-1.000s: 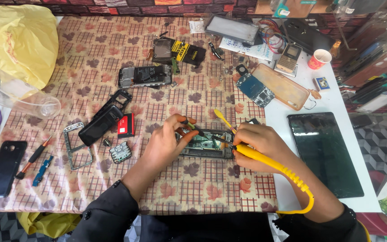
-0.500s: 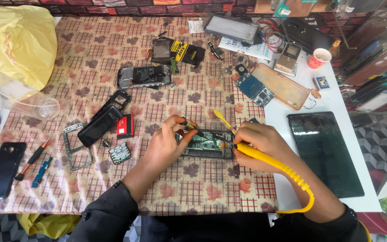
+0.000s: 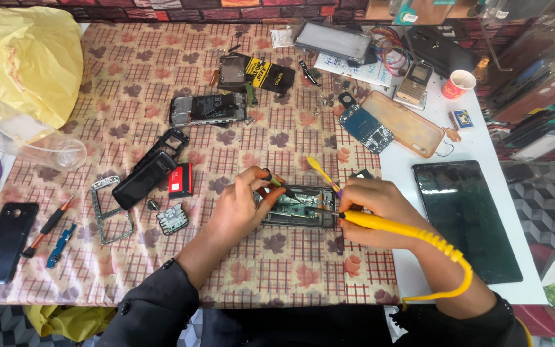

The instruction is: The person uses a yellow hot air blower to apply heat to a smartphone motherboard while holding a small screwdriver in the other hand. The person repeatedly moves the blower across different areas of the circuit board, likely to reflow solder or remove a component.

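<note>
1. My right hand [image 3: 380, 205] is clamped on the yellow soldering iron [image 3: 380, 223]; left hand [image 3: 242, 209] pinches what looks like tweezers [image 3: 284, 186].
2. Both tips meet over the opened phone [image 3: 300, 207] on the patterned cloth [image 3: 130, 77].
3. I'd brace my wrists and touch briefly.

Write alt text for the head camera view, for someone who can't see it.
A person's two hands work on an opened phone lying on a checked, leaf-patterned tablecloth: the right hand holds a yellow soldering iron to its circuit board, the left hand holds a thin tool. Phone parts, a dark tablet and a yellow bag surround them.
</note>
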